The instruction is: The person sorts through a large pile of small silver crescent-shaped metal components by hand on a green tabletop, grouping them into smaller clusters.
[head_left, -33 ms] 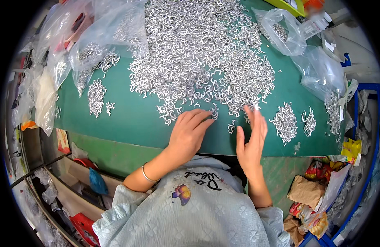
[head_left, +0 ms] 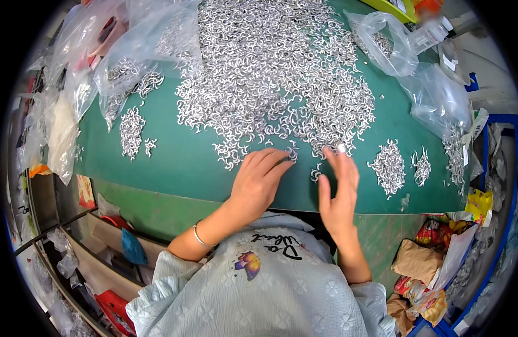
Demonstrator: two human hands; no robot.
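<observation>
Both hands down at the near edge of the big heap of small silver hooks (head_left: 270, 84) on the green table (head_left: 180, 157): left hand (head_left: 259, 180) flat, palm down, fingers loosely spread, gripping nothing; right hand (head_left: 338, 188) edge-on, fingers open, fingertips touching loose hooks. Smaller sorted pile (head_left: 389, 165) lies just right.
</observation>
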